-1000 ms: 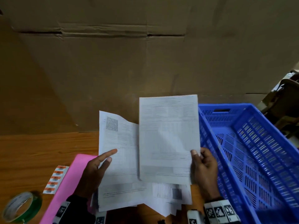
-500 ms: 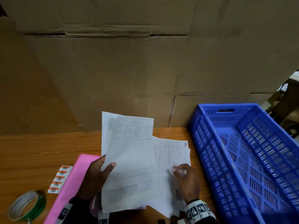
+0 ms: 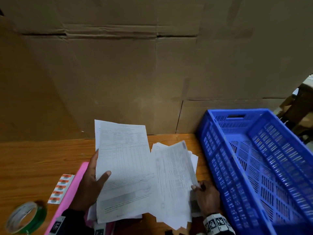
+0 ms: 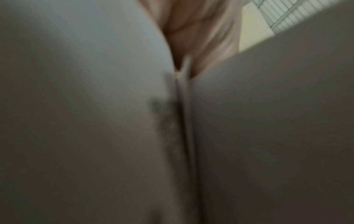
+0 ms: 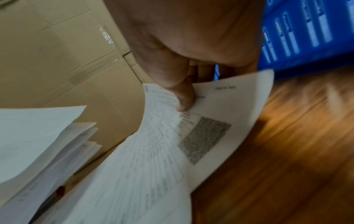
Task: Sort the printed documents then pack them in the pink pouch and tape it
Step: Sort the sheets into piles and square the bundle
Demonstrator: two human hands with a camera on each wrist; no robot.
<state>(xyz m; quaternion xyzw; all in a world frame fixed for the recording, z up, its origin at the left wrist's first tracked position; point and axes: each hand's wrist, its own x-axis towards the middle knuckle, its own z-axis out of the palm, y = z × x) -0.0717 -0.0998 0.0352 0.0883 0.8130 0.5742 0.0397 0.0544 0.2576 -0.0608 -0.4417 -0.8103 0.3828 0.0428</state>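
Note:
My left hand (image 3: 94, 180) holds a bundle of printed documents (image 3: 123, 167) upright over the table, thumb across the front sheet. My right hand (image 3: 201, 190) pinches the edge of one printed sheet (image 3: 174, 177) and lifts it off a loose pile (image 3: 194, 157) of papers on the table; in the right wrist view the thumb (image 5: 184, 98) presses on that sheet (image 5: 191, 136) above a grey code block. The pink pouch (image 3: 71, 192) lies flat under my left forearm. In the left wrist view blurred paper (image 4: 95, 121) fills almost everything.
A green tape roll (image 3: 25, 217) sits at the front left, a strip of orange stickers (image 3: 61, 189) beside the pouch. A blue plastic crate (image 3: 264, 167) stands at the right. Cardboard walls (image 3: 135, 73) rise behind the wooden table (image 3: 33, 160).
The sheet my right hand held up has joined the bundle in my left hand. My right hand dropped to the pile on the table and now lifts another sheet by its edge.

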